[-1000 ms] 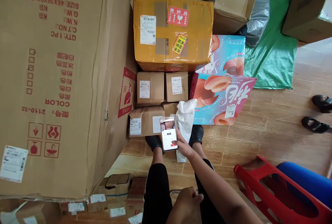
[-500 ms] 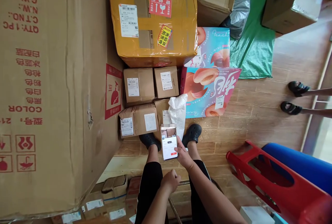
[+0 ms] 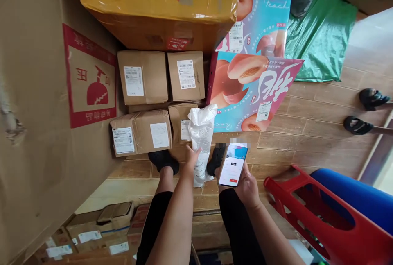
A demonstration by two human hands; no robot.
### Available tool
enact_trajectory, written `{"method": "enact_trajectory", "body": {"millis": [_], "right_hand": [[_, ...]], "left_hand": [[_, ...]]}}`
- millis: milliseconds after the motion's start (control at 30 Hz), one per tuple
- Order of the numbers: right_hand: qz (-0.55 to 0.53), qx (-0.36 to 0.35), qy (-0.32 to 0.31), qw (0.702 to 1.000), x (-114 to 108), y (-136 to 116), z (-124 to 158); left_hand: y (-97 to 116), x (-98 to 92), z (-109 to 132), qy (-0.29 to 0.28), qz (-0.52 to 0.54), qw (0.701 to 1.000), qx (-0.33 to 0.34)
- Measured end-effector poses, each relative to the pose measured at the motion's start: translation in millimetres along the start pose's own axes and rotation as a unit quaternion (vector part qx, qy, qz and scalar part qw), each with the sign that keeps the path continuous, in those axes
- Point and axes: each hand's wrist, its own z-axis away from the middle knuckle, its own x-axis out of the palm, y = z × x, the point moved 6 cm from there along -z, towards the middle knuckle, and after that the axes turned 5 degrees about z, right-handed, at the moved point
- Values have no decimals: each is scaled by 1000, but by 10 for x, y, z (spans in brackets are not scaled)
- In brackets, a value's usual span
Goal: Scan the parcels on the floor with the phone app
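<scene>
A phone [image 3: 232,166] with a lit screen rests in my right hand [image 3: 248,185], whose fingers hold it from the right side. My left hand [image 3: 192,157] is at the left edge of a white plastic-wrapped parcel [image 3: 202,134], with thumb and fingers apart. The thumb overlaps the parcel's surface; whether it presses on it I cannot tell. The parcel leans across a small labelled carton [image 3: 176,123] and reaches down between my feet. Just left of this carton sits a taped carton [image 3: 141,132] with two white labels.
Two more small cartons [image 3: 144,78] stand behind, below a big yellow-taped box [image 3: 159,19]. Peach gift boxes [image 3: 239,89] lie to the right. A huge carton [image 3: 33,105] walls the left side. A red stool [image 3: 307,211] is at lower right, and another person's sandals [image 3: 357,125] show at far right.
My left hand has moved forward from above my lap to the white parcel, its closed fingers now apart. My right hand has carried the phone to the right. The view has come closer to the boxes.
</scene>
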Motion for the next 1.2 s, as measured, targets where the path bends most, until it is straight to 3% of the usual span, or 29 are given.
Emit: {"method": "enact_trajectory", "body": {"millis": [133, 233, 300, 367, 433, 567, 633, 667, 733, 800, 933, 1067, 1200], "right_hand": [[15, -2, 14, 1000, -296, -23, -17], [2, -5, 27, 1000, -343, -80, 0], [-15, -2, 25, 1000, -324, -131, 32], [-27, -2, 23, 999, -312, -186, 74], [-40, -1, 22, 999, -321, -227, 112], [-58, -4, 18, 998, -360, -247, 106], [-49, -16, 27, 998, -383, -237, 56], [-41, -20, 30, 999, -391, -225, 26], [-23, -22, 26, 999, -390, -179, -34], [-3, -17, 10, 1000, -379, -102, -77], [30, -6, -25, 999, -369, 112, -116], [56, 7, -75, 996, -320, 331, -175], [86, 11, -105, 991, -204, 442, -279]], "left_hand": [[52, 129, -57, 6, -16, 999, 34], [180, 14, 188, -5, -5, 996, 92], [381, -123, 369, -6, 7, 991, 130], [726, -273, 489, 5, 15, 985, 172], [1203, -406, 511, 26, 20, 976, 213], [2167, -582, 278, 81, 57, 952, 290], [2378, -606, 61, 80, 66, 953, 285], [2380, -620, -50, 83, 61, 958, 267], [2210, -651, -230, 88, 62, 970, 218], [1911, -660, -303, 78, 87, 976, 181], [1295, -633, -75, 83, 195, 965, 156], [640, -560, 563, 160, 352, 922, 31], [-5, -313, 1609, 197, 414, 873, -168]]}}
